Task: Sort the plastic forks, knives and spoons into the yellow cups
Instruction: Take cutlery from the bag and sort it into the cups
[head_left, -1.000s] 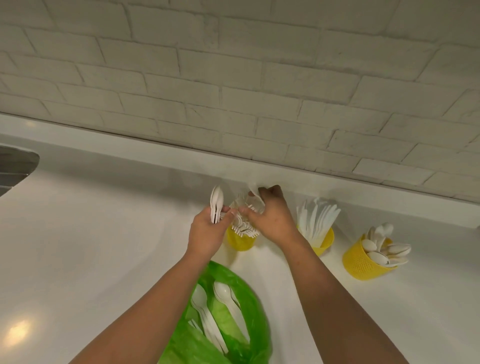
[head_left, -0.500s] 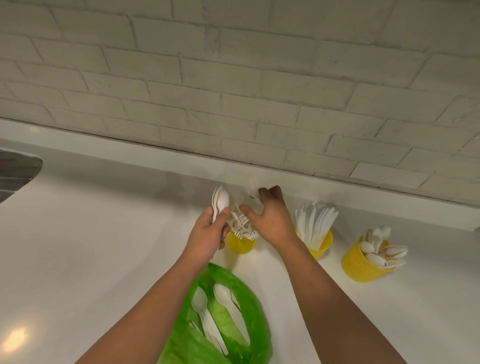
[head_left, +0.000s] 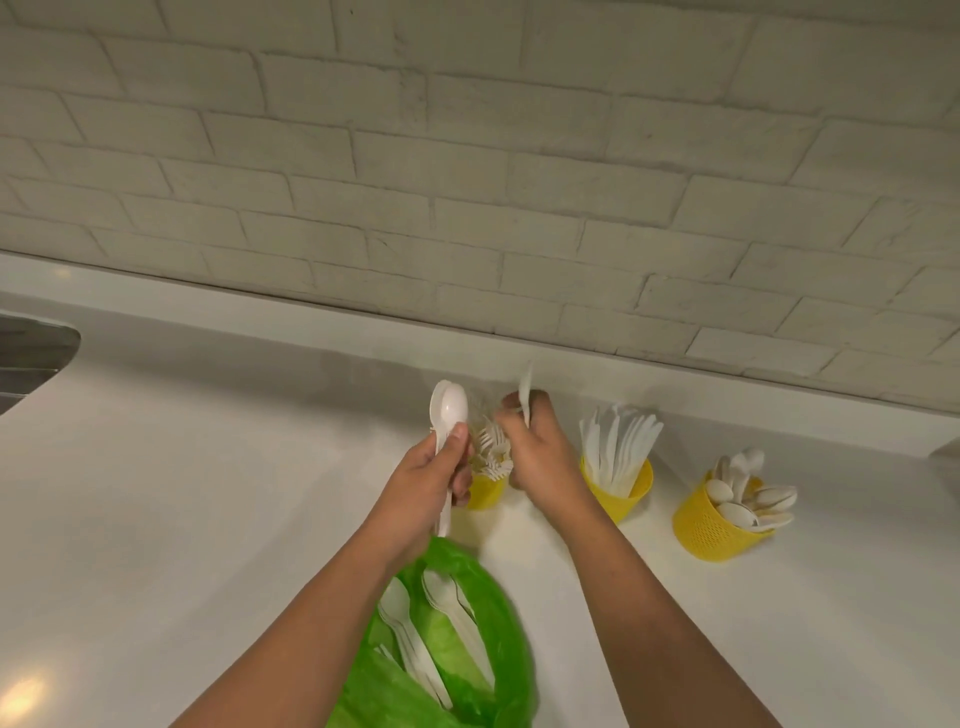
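Head view: spoons (head_left: 450, 410) in grip of left hand (head_left: 423, 486) (beside fork cup (head_left: 485, 492) rim)

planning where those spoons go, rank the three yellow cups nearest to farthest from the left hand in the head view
1. Fork cup, just right of the left hand, which holds spoons.
2. Knife cup, mid-row, past the right hand pinching a white utensil.
3. Spoon cup, at the row's far right end.
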